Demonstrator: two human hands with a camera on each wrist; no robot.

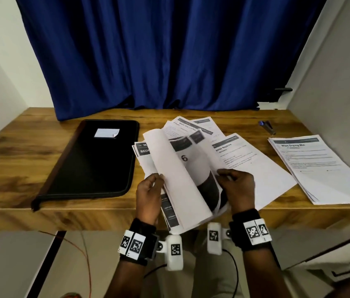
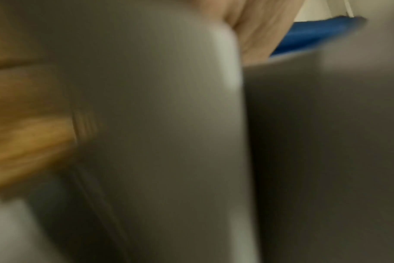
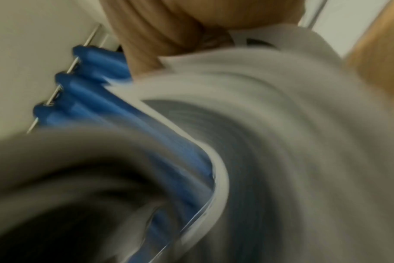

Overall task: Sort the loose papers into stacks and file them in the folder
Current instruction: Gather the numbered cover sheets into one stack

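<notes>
In the head view a bundle of printed sheets (image 1: 182,175) is lifted at the desk's front edge, fanned apart, one page showing a large "6". My left hand (image 1: 148,190) grips the bundle's left side. My right hand (image 1: 234,186) pinches the top sheet's right edge. More loose papers (image 1: 245,160) lie spread beneath and behind. A squared stack headed "Wipe Drying Mat" (image 1: 320,168) sits at the right. The black zip folder (image 1: 96,160) lies closed on the left. Both wrist views are blurred, showing curved grey paper (image 2: 169,124) (image 3: 281,124) close up.
A white sticky-note pad (image 1: 106,133) rests on the folder. A blue pen and a dark clip or stapler (image 1: 267,126) lie at the back right of the wooden desk (image 1: 19,151). A blue curtain (image 1: 169,50) hangs behind.
</notes>
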